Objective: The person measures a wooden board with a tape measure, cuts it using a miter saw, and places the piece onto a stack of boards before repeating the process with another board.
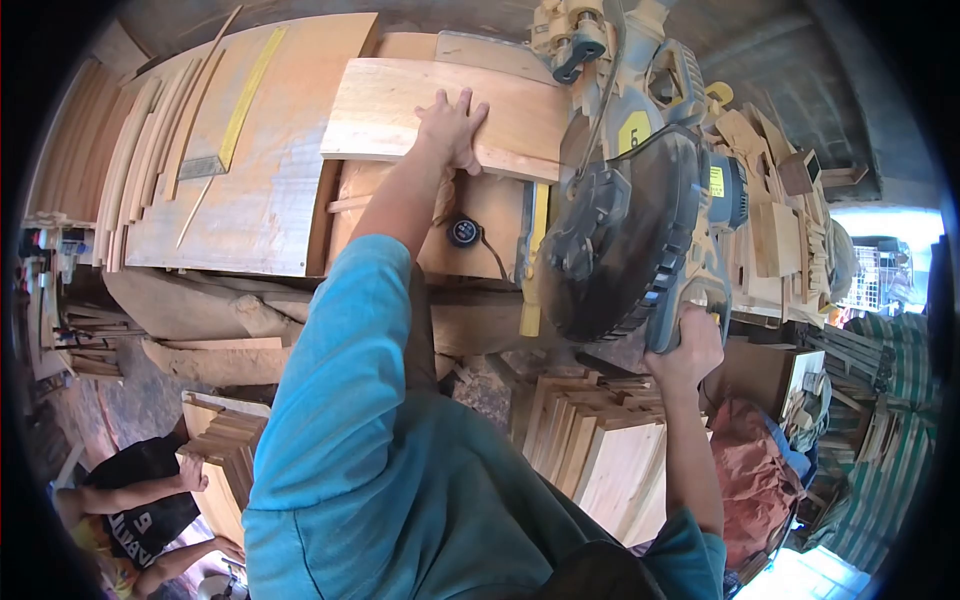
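My left hand [455, 130] lies with fingers spread on a pale wooden board [380, 95], pressing down near its middle. The board's right end reaches under the miter saw [625, 230]. My right hand [690, 350] is wrapped round the saw's handle [668, 325], at the lower right of the black blade guard. Below the board, close to my left forearm, sits a round black tape measure [464, 232]. The saw hides where the blade stands against the wood.
A try square with a yellow blade [255, 90] lies on a large panel [290, 200] beside several wood strips [140, 150]. Stacked boards [590, 430] stand below the bench. Offcuts [775, 240] pile up right of the saw. Another person [150, 500] handles boards at lower left.
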Motion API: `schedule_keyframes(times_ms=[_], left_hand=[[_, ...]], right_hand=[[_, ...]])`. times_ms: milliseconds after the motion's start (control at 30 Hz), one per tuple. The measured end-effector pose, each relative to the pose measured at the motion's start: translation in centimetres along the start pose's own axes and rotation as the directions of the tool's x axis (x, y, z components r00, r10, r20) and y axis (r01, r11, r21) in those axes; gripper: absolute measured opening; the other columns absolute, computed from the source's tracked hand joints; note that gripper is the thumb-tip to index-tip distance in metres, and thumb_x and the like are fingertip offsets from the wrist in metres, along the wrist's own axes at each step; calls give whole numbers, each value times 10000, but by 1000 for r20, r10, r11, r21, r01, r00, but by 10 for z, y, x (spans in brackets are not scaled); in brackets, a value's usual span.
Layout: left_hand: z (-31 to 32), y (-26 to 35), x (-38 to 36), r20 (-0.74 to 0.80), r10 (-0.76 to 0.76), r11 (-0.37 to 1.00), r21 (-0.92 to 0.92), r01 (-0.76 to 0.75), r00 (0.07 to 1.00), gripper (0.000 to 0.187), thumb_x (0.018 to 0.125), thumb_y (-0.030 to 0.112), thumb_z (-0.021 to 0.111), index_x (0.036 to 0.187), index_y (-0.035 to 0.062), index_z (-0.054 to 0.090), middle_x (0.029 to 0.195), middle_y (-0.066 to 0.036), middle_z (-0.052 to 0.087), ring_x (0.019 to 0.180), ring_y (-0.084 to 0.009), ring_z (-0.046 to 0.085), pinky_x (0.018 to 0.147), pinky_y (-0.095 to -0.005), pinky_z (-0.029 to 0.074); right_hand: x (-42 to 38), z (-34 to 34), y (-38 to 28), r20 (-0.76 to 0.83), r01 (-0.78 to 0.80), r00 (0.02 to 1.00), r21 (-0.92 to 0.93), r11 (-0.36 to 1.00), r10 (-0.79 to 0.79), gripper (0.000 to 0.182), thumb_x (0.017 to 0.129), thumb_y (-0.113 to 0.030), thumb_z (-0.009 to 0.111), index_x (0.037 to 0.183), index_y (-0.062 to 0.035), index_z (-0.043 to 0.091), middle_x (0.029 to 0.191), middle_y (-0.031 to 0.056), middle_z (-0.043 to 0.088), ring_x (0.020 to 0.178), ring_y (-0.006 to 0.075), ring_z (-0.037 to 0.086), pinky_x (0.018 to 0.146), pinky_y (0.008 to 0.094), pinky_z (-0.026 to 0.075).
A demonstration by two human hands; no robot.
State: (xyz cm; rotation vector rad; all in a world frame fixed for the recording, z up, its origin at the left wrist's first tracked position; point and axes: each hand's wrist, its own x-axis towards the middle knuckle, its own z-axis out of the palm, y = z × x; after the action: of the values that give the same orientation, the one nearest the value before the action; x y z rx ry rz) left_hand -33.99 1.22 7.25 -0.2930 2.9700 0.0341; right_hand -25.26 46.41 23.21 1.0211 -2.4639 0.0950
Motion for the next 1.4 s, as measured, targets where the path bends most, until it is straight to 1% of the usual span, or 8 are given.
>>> schedule_keyframes(times_ms=[267,333,467,533,1067,1133,1267,1400], left_hand=[[-2,0,0,-1,-3,1000,-19,3,1000,1319,552,596,940,1669,294,304,1741,-110,269,1501,-529,350,1029,-753,522],[-1,0,0,-5,-2,1000,-21,2,1000,1317,550,597,940,1666,293,310,1739,-110,274,1497,-528,354,1026,-756,522],[2,-1,1,-26,-1,1000,-13,1,1000,1311,544,596,942,1660,291,324,1735,-110,286,1487,-522,370,1017,-757,527],[2,-1,1,-28,-2,1000,-12,2,1000,1310,544,596,942,1659,291,326,1734,-111,288,1484,-522,374,1014,-756,530],[1,0,0,-27,1,1000,24,-1,1000,1270,569,598,913,1649,269,333,1718,-128,309,1444,-501,406,1025,-712,549],[1,0,-1,-26,0,1000,20,0,1000,1275,565,601,915,1649,268,333,1716,-128,312,1440,-500,409,1025,-712,549],[-4,0,1,15,-2,1000,9,2,1000,1336,541,623,922,1673,276,303,1745,-118,269,1497,-535,358,1022,-722,545],[-2,0,0,2,-4,1000,11,4,1000,1334,539,623,923,1671,277,307,1743,-119,271,1494,-535,361,1020,-724,544]], right_hand=[[17,6,-1,-47,15,999,-37,999,-16,487,558,-164,879,987,-70,667,882,101,663,783,323,646,716,428,517],[22,7,-3,-55,-6,998,-23,1000,4,390,628,-76,792,995,-74,659,892,123,646,807,368,653,721,442,522],[28,14,3,-54,-2,999,-27,1000,0,394,626,-77,794,997,-75,661,894,126,646,807,369,655,712,444,523],[34,17,5,-79,15,997,-45,999,-19,427,607,-191,855,967,-70,660,860,115,654,787,336,653,706,441,519],[74,40,18,-86,-5,996,-76,997,-1,422,592,-136,860,973,-107,681,895,86,688,860,314,684,768,418,538],[81,41,16,-95,-17,995,-44,999,12,386,630,-125,840,988,-93,697,913,114,697,863,355,690,752,439,544],[94,46,18,-84,-35,996,-52,998,31,369,631,-131,843,969,-95,699,899,113,700,856,351,693,746,434,548],[104,51,20,-96,-55,994,-53,997,50,322,675,-151,833,965,-104,701,892,103,703,861,344,696,749,436,551]])
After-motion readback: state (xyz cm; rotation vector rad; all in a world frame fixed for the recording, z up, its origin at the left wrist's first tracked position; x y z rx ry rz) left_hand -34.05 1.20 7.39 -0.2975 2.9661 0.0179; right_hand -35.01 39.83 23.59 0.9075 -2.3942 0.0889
